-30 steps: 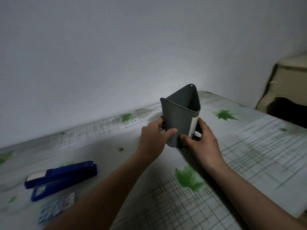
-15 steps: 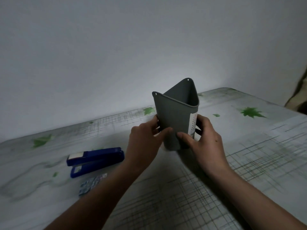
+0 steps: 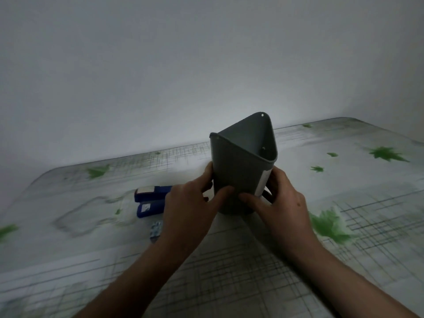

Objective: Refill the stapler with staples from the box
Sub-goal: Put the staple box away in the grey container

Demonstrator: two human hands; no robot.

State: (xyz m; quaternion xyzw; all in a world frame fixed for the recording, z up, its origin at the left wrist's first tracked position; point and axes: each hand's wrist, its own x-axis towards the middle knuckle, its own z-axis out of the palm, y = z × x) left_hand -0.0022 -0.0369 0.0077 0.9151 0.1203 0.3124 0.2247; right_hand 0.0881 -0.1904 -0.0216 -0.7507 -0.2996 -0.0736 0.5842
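A tall grey plastic container (image 3: 241, 171) with an open top stands on the table in the middle of the view. My left hand (image 3: 190, 210) grips its left side, and my right hand (image 3: 280, 203) grips its right side over a white label. A blue stapler (image 3: 150, 200) lies on the table just left of my left hand, partly hidden by it. A small blue-patterned staple box (image 3: 156, 229) lies in front of the stapler, beside my left wrist.
The table (image 3: 252, 271) wears a white cloth with grey grid lines and green leaf prints. A plain white wall stands right behind it. The table's rounded far corners show at the left and at the right.
The view has swung left, so the stapler and staple box now sit closer to the middle, next to my left hand. Both hands keep their hold on the grey container.
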